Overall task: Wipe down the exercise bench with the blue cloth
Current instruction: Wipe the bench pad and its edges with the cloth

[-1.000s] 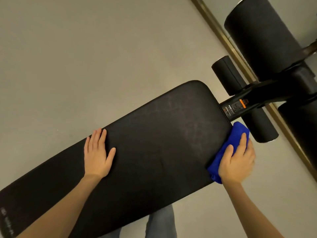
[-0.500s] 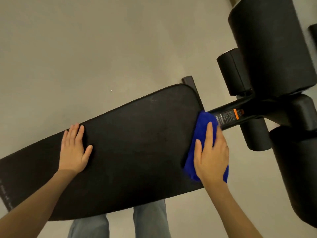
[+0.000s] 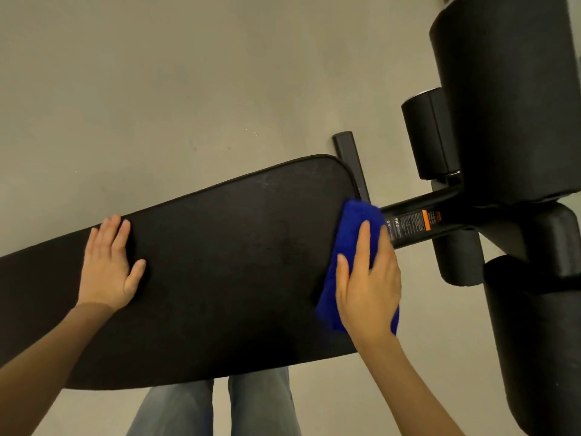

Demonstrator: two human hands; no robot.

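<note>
The exercise bench (image 3: 226, 272) is lying across the middle of the view as one long, flat pad with rounded corners. Its cover is matte black and finely grained, and it is showing faint pale scuffs. The blue cloth (image 3: 355, 225), thick and fuzzy, is sitting folded at the pad's right-hand end and draping over the edge. The right hand (image 3: 367, 287) is pressing on the cloth with fingers straight and close together, not curled round it. The left hand (image 3: 110, 272) is resting flat on the pad, well apart from the cloth, with fingers extended and thumb spread.

Just beyond the cloth, a black metal frame tube (image 3: 415, 225) bearing a printed label with an orange stripe is running to cylindrical black foam rollers (image 3: 503, 89), which are filling the right side. A short black bar (image 3: 347, 152) is showing behind the pad's corner. A grey floor (image 3: 157, 89) is lying beneath, and legs in blue jeans (image 3: 257, 404) are standing at the near edge.
</note>
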